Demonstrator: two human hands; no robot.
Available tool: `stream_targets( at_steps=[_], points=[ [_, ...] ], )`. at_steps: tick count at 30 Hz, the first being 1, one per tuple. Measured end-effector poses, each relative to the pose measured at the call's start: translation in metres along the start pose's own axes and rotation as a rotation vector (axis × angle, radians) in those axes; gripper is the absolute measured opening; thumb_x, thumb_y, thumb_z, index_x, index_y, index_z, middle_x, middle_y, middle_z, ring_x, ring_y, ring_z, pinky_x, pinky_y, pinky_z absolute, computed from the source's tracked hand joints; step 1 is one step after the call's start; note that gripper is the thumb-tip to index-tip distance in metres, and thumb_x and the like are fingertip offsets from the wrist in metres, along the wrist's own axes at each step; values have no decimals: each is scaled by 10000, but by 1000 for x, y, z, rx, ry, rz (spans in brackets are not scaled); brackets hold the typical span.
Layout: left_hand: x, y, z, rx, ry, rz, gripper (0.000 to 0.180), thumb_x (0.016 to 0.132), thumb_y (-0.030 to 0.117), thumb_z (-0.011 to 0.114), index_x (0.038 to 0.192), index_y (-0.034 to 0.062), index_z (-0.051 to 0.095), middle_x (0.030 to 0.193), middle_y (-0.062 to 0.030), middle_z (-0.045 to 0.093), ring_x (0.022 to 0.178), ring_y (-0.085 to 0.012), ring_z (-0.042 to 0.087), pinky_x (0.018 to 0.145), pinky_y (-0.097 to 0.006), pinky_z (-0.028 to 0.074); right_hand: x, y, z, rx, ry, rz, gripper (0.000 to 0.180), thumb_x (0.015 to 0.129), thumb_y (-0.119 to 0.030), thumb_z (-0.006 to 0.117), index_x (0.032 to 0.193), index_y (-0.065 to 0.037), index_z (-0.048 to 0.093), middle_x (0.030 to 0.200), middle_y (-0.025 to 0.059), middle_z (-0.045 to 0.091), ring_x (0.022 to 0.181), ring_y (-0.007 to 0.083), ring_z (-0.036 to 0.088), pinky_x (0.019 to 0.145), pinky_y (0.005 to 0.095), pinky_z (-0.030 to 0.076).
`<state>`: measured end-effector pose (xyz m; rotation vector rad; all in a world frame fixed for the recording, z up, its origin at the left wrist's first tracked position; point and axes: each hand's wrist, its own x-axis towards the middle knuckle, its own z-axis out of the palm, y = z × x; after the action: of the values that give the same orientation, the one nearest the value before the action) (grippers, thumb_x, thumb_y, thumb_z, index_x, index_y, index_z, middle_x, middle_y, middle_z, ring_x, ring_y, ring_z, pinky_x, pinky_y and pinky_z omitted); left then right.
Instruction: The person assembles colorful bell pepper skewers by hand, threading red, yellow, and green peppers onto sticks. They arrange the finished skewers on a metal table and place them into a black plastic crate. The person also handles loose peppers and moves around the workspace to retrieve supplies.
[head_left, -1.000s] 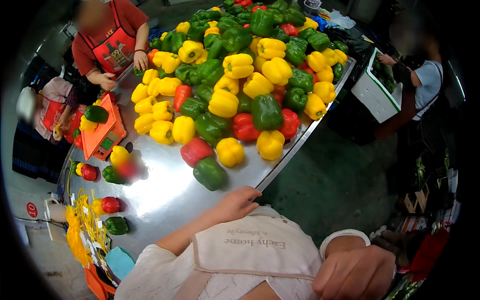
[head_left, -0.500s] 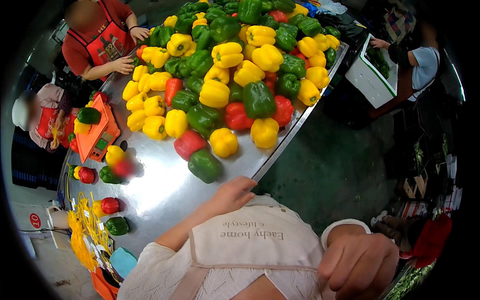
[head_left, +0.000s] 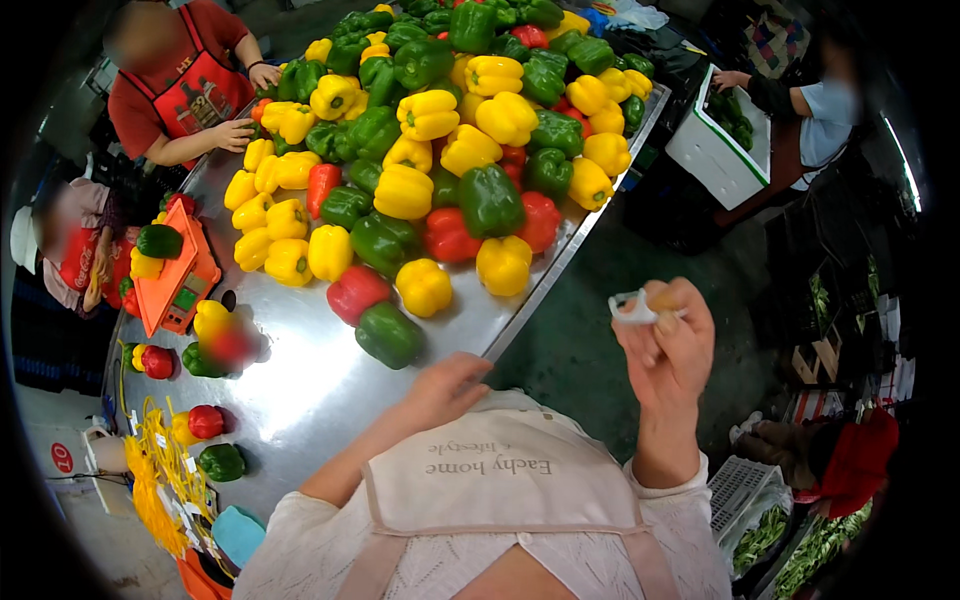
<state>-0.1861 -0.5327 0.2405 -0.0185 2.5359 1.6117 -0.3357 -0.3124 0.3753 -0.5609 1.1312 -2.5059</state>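
Observation:
My right hand point(head_left: 672, 335) is raised off the table's right side. Its thumb and fingers pinch a small white plastic piece with a loop point(head_left: 630, 308); its exact kind does not show. At the near edge of the metal table point(head_left: 300, 400), my left hand point(head_left: 445, 387) rests with its fingers extended and nothing visible in it. Closest to that hand lies a green bell pepper point(head_left: 390, 335), touching a red bell pepper point(head_left: 358, 294). Beyond them spreads a large heap of bell peppers, among them a yellow one point(head_left: 424, 288) near the front.
An orange scale point(head_left: 178, 275) bearing peppers stands at the left, with small pepper groups and yellow ties point(head_left: 155, 480) nearer me. One co-worker point(head_left: 190, 90) touches the heap; another point(head_left: 85, 245) stands by the scale. At the right, a person holds a white foam box point(head_left: 700, 155).
My right hand has risen from low beside my apron, moving up and forward, and the white piece now shows in its fingers. My left hand stays at the table edge. The view has shifted slightly.

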Motion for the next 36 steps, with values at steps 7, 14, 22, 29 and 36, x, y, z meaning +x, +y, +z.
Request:
stream_targets(
  at_steps=[7, 14, 22, 29, 36],
  points=[
    [-2, -4, 3, 11, -6, 21, 319, 881, 75, 668, 1190, 53, 591, 1090, -115, 590, 931, -231, 622, 802, -335, 536, 13, 14, -6, -154, 64, -64, 40, 883, -12, 579, 874, -8, 540, 817, 76, 563, 602, 109, 512, 543, 239, 406],
    [-2, -3, 1, 41, 7, 61, 329, 880, 86, 671, 1195, 52, 585, 1049, -121, 587, 901, -250, 619, 793, -355, 518, 16, 13, -5, -239, -33, -121, 86, 905, -18, 545, 878, -35, 465, 936, 194, 648, 804, 231, 685, 647, 305, 557],
    [-1, -2, -2, 40, -7, 40, 315, 894, 110, 656, 1195, 53, 585, 1025, -138, 581, 910, -266, 613, 808, -358, 510, 21, 5, 14, -278, -158, -200, 131, 956, -85, 555, 981, -23, 442, 782, 134, 584, 669, 214, 637, 585, 300, 537],
    [-2, -5, -3, 36, 6, 33, 300, 895, 118, 659, 1179, 50, 592, 1042, -145, 587, 922, -269, 614, 813, -362, 509, -9, -58, 61, -611, -487, -491, 92, 836, -55, 652, 804, 11, 597, 738, 124, 598, 542, 215, 624, 449, 295, 476],
    [4, -3, -2, 45, -10, 45, 301, 888, 125, 668, 1168, 44, 595, 1022, -144, 595, 904, -277, 618, 799, -373, 511, -11, -62, 98, -270, -700, -610, 187, 783, -86, 699, 664, -4, 582, 709, 103, 566, 480, 177, 558, 412, 269, 380]
  ],
)
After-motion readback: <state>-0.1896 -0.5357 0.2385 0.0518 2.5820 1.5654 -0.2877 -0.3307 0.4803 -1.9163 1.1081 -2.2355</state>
